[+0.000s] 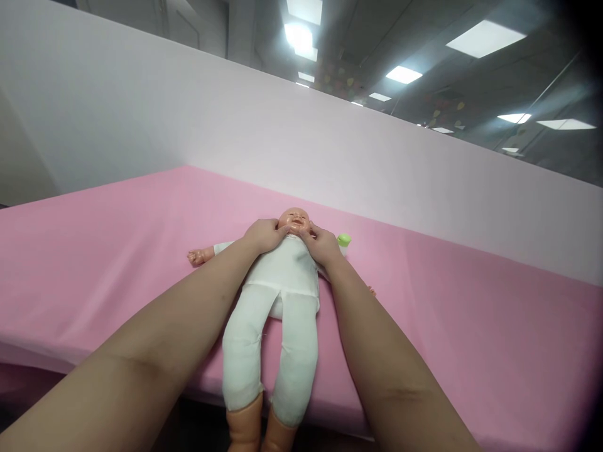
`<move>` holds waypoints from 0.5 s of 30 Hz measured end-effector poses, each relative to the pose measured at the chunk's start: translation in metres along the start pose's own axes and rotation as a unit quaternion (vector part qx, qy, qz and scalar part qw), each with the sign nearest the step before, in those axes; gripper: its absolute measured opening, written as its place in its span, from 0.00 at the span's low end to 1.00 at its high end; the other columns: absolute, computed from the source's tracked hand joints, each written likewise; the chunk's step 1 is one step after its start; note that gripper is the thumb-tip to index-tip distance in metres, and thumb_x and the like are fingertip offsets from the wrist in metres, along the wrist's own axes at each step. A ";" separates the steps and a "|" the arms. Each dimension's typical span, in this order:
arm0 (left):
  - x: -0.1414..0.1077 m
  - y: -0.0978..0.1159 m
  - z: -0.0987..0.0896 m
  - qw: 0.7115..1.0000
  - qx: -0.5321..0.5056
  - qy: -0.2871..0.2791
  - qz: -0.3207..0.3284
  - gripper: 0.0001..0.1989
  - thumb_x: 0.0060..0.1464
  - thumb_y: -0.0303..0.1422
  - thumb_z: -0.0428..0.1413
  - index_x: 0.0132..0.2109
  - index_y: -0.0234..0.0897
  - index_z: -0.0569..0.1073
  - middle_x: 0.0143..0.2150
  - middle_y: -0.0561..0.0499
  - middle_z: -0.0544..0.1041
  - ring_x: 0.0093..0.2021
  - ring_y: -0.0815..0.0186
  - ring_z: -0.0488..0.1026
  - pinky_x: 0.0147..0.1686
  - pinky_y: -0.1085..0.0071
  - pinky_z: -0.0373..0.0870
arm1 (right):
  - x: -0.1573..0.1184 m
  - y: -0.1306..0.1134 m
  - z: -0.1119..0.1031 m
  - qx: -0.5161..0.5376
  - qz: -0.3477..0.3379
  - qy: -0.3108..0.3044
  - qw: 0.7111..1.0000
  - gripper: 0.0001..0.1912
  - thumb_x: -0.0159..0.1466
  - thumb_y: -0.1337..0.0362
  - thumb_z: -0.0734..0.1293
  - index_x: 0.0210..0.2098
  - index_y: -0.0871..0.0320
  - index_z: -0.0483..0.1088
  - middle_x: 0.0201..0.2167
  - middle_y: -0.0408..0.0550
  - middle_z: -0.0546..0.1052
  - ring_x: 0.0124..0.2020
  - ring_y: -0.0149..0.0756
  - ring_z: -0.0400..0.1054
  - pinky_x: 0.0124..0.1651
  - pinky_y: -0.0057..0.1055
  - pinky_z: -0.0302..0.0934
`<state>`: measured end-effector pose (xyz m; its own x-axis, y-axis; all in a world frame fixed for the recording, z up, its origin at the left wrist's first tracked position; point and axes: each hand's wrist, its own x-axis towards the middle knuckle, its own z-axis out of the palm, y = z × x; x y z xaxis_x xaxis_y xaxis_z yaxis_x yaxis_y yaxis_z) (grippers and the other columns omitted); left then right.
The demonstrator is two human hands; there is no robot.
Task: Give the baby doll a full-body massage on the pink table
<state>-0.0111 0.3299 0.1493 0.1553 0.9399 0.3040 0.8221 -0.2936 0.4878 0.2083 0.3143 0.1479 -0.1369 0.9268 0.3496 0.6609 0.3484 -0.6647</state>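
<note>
A baby doll (282,270) with a white cloth body lies on its back, its plastic head away from me and its lower legs over the near edge. My left hand (267,236) closes on the left side of the doll's neck and jaw, thumb near the chin. On the opposite side my right hand (323,243) grips the same area, its thumb also by the chin. Both sets of fingers curl behind the head, where they are partly hidden. The doll's arms stretch out sideways; my right forearm covers most of one.
Under the doll is a pink-covered table (447,314). A bottle with a green cap (344,239) stands just beyond my right hand, partly hidden by it. A white partition (282,138) rises along the back, with lit ceiling panels above.
</note>
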 end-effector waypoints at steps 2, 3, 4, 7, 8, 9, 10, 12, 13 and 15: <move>0.001 0.000 0.000 1.000 0.003 -0.005 0.002 0.31 0.65 0.56 0.42 0.50 0.37 0.79 0.50 0.38 0.82 0.50 0.48 0.78 0.45 0.61 0.70 | 0.001 0.002 -0.002 -0.002 -0.004 0.002 1.000 0.30 0.69 0.37 0.60 0.61 0.45 0.73 0.52 0.47 0.81 0.54 0.48 0.74 0.56 0.42 0.66; 0.001 0.000 -0.001 1.000 0.003 -0.004 0.003 0.32 0.66 0.55 0.41 0.51 0.38 0.79 0.51 0.38 0.82 0.51 0.48 0.78 0.47 0.61 0.69 | 0.001 0.003 -0.002 -0.004 -0.005 0.007 1.000 0.30 0.70 0.38 0.58 0.61 0.46 0.74 0.53 0.48 0.81 0.55 0.48 0.73 0.57 0.43 0.66; 0.000 0.001 -0.001 1.000 0.003 -0.002 0.004 0.32 0.67 0.54 0.39 0.50 0.38 0.80 0.51 0.38 0.82 0.51 0.48 0.78 0.48 0.60 0.69 | 0.001 0.004 -0.001 -0.005 -0.008 0.011 1.000 0.30 0.71 0.38 0.56 0.60 0.47 0.75 0.53 0.49 0.81 0.56 0.48 0.73 0.58 0.43 0.65; -0.002 0.004 -0.001 1.000 0.001 0.006 0.005 0.36 0.67 0.57 0.35 0.49 0.37 0.80 0.50 0.37 0.82 0.51 0.47 0.78 0.47 0.59 0.69 | 0.000 0.005 0.003 -0.011 -0.019 0.029 0.999 0.31 0.72 0.38 0.55 0.58 0.47 0.76 0.51 0.48 0.82 0.53 0.46 0.75 0.56 0.41 0.66; -0.004 0.005 -0.001 1.000 0.001 0.008 0.000 0.38 0.66 0.59 0.34 0.48 0.37 0.79 0.49 0.37 0.82 0.50 0.46 0.78 0.45 0.59 0.69 | -0.001 0.004 0.006 -0.017 -0.022 0.038 0.999 0.30 0.70 0.37 0.57 0.57 0.47 0.76 0.49 0.47 0.82 0.51 0.46 0.75 0.54 0.39 0.67; -0.006 0.006 0.000 1.000 0.003 0.013 -0.007 0.39 0.65 0.61 0.35 0.47 0.37 0.79 0.47 0.37 0.83 0.49 0.46 0.78 0.43 0.60 0.69 | -0.002 0.003 0.009 -0.027 -0.023 0.049 0.998 0.30 0.69 0.36 0.59 0.56 0.46 0.77 0.47 0.47 0.83 0.49 0.45 0.76 0.53 0.38 0.67; -0.008 0.008 0.002 1.000 0.005 0.022 -0.014 0.39 0.63 0.63 0.36 0.46 0.37 0.79 0.46 0.38 0.83 0.47 0.47 0.79 0.41 0.60 0.69 | -0.003 0.003 0.012 -0.039 -0.022 0.059 0.997 0.30 0.67 0.35 0.61 0.56 0.47 0.77 0.45 0.46 0.83 0.47 0.44 0.77 0.51 0.37 0.68; -0.014 0.009 0.006 0.999 0.010 0.049 -0.022 0.38 0.62 0.65 0.39 0.45 0.37 0.77 0.43 0.39 0.83 0.45 0.48 0.79 0.37 0.61 0.68 | -0.005 0.001 0.018 -0.060 -0.015 0.081 0.995 0.32 0.65 0.34 0.63 0.56 0.48 0.76 0.41 0.46 0.83 0.43 0.43 0.77 0.48 0.36 0.68; -0.016 0.010 0.008 0.998 0.011 0.062 -0.022 0.37 0.62 0.64 0.41 0.44 0.37 0.77 0.43 0.40 0.83 0.44 0.48 0.79 0.36 0.61 0.68 | -0.006 0.000 0.021 -0.066 -0.010 0.088 0.994 0.32 0.65 0.34 0.63 0.58 0.48 0.75 0.40 0.46 0.83 0.42 0.43 0.77 0.47 0.36 0.68; -0.021 0.011 0.011 0.997 0.007 0.079 -0.021 0.34 0.62 0.63 0.42 0.44 0.37 0.76 0.42 0.41 0.83 0.43 0.50 0.79 0.36 0.62 0.68 | -0.007 0.000 0.025 -0.073 -0.005 0.094 0.993 0.35 0.65 0.34 0.63 0.61 0.49 0.72 0.39 0.46 0.83 0.42 0.44 0.77 0.45 0.35 0.68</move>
<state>0.0006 0.3091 0.1394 0.0332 0.9118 0.4092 0.8334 -0.2513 0.4923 0.1909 0.3107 0.1294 -0.0118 0.8761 0.4819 0.7625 0.3197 -0.5625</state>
